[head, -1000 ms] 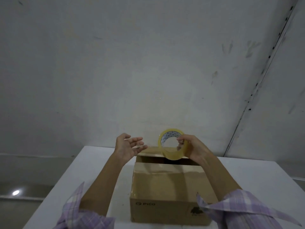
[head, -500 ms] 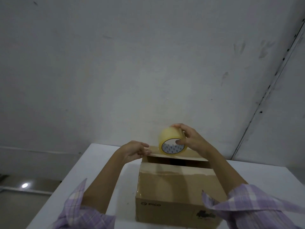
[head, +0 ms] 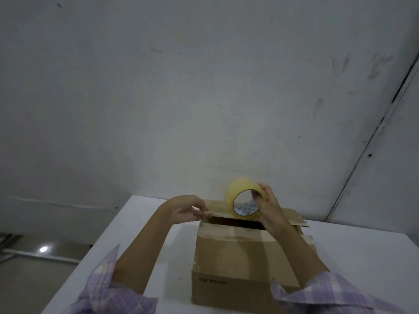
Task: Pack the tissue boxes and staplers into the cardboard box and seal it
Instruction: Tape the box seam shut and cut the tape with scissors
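Observation:
A brown cardboard box (head: 235, 259) stands on the white table (head: 136, 245). Its near flap lies folded down, and a dark gap shows between that flap and the far flap. My right hand (head: 269, 207) grips a roll of clear yellowish tape (head: 243, 200) above the far side of the box, thumb inside the core. My left hand (head: 188, 208) is at the box's far left corner with fingers curled, pinching something thin at the far flap's edge; I cannot tell whether it is the tape end or the flap. No tissue boxes or staplers are visible.
A grey wall (head: 204, 87) rises straight behind the table's far edge. The floor (head: 34, 257) lies to the left, below the table's left edge. White table surface extends to the right of the box.
My right hand has turned the tape roll and brought it over the box's far side. My left hand has come down from open in the air to the far left corner, fingers curled.

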